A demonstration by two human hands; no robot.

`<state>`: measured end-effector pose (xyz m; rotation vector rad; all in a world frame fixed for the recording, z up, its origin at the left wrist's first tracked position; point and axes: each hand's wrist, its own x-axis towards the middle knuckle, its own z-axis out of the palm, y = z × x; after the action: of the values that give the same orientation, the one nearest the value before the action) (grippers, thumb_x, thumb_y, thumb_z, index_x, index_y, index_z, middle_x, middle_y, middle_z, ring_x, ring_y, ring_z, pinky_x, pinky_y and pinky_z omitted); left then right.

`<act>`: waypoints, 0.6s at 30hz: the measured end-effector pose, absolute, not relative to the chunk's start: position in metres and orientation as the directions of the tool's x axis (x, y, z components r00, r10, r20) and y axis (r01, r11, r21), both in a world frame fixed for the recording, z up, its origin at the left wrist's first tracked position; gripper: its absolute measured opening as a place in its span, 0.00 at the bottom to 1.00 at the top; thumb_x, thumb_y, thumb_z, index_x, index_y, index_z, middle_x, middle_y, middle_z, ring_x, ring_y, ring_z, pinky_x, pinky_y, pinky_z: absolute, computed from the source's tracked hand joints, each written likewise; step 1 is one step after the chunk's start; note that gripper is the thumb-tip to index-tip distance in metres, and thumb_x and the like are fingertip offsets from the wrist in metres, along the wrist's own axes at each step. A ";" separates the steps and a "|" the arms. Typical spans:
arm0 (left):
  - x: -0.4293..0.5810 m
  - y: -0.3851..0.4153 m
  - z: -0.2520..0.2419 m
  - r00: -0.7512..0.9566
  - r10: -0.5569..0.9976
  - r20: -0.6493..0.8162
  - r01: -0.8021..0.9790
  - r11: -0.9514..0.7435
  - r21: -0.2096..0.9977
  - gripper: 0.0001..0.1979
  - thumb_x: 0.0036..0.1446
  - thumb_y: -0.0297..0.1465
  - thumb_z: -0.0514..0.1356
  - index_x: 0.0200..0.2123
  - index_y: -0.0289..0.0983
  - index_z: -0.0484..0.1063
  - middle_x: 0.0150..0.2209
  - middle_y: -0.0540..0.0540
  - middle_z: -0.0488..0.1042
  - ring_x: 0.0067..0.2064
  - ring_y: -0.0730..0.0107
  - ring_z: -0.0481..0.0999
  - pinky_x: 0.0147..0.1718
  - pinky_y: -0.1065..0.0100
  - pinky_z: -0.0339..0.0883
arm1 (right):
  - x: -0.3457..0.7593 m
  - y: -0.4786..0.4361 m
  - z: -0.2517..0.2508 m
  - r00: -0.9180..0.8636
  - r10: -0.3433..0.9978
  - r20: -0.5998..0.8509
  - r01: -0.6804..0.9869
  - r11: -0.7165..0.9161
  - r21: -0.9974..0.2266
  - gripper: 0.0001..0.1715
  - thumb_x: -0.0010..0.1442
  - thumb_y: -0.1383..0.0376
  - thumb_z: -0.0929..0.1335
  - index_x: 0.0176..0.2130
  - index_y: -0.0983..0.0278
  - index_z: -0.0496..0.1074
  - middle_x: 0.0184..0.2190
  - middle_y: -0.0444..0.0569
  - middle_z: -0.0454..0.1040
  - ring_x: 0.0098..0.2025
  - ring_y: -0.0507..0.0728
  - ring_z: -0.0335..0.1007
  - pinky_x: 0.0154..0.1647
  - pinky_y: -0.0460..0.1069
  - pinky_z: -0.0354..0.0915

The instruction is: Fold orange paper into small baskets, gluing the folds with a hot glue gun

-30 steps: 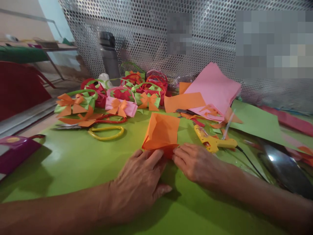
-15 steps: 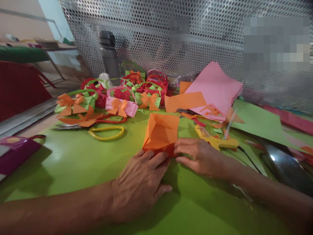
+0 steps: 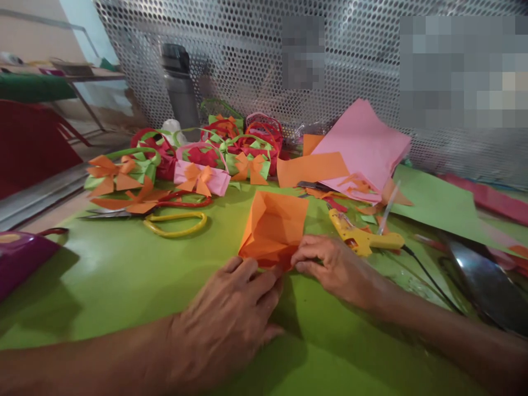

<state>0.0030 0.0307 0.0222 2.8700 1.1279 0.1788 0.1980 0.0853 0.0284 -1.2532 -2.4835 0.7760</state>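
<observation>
An orange folded paper box (image 3: 274, 223) lies at mid-table, its open end facing up toward me. My left hand (image 3: 231, 313) rests palm down at its near edge, fingers stretched out and touching the paper. At the near right corner, my right hand (image 3: 330, 267) pinches the paper between thumb and fingers. Just beyond the right hand lies a yellow hot glue gun (image 3: 367, 239) with a black cord. Scissors (image 3: 177, 224) with one yellow and one red handle lie to the left of the box.
Several small paper bags (image 3: 202, 176) with bows and handles stand behind, near a grey bottle (image 3: 179, 88). Pink sheets (image 3: 363, 146), green sheets (image 3: 437, 206) and a dark phone (image 3: 487, 280) lie to the right. A purple object (image 3: 25, 261) sits at far left.
My left hand has drawn slightly back toward me, its fingers less flat on the paper. The box's near fold shows more now. My right hand keeps its pinch at the corner.
</observation>
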 end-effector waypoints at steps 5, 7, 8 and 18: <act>0.003 0.028 0.020 0.755 0.641 0.139 0.639 -0.766 0.068 0.17 0.58 0.41 0.53 0.42 0.34 0.72 0.40 0.44 0.74 0.38 0.58 0.67 0.37 0.57 0.62 | 0.194 0.084 0.029 -0.549 0.836 -0.009 0.728 0.473 -0.496 0.08 0.54 0.73 0.66 0.27 0.64 0.74 0.26 0.44 0.72 0.29 0.51 0.66 0.31 0.46 0.58; 0.003 0.027 0.019 0.765 0.621 0.172 0.623 -0.781 0.048 0.16 0.59 0.40 0.53 0.39 0.35 0.72 0.39 0.44 0.75 0.38 0.58 0.67 0.37 0.58 0.63 | 0.193 0.084 0.027 -0.529 0.849 0.001 0.747 0.466 -0.474 0.08 0.53 0.73 0.67 0.26 0.64 0.73 0.25 0.43 0.71 0.28 0.50 0.65 0.30 0.46 0.57; 0.003 0.026 0.018 0.767 0.617 0.176 0.621 -0.783 0.040 0.15 0.59 0.39 0.53 0.39 0.35 0.73 0.38 0.44 0.75 0.38 0.58 0.67 0.37 0.59 0.63 | 0.192 0.084 0.026 -0.523 0.852 0.009 0.751 0.466 -0.468 0.08 0.54 0.72 0.66 0.26 0.64 0.73 0.25 0.43 0.71 0.27 0.50 0.64 0.30 0.46 0.57; 0.007 0.025 0.026 0.744 0.663 0.079 0.654 -0.748 0.118 0.19 0.57 0.39 0.56 0.44 0.31 0.71 0.44 0.41 0.74 0.44 0.53 0.68 0.37 0.57 0.68 | 0.191 0.083 0.022 -0.545 0.835 0.069 0.736 0.516 -0.438 0.08 0.56 0.71 0.67 0.27 0.63 0.74 0.23 0.42 0.70 0.26 0.49 0.62 0.31 0.47 0.54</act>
<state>0.0073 0.0251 0.0257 2.8564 1.0804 0.1780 0.1907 0.0827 0.0224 -1.3224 -2.4894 0.5265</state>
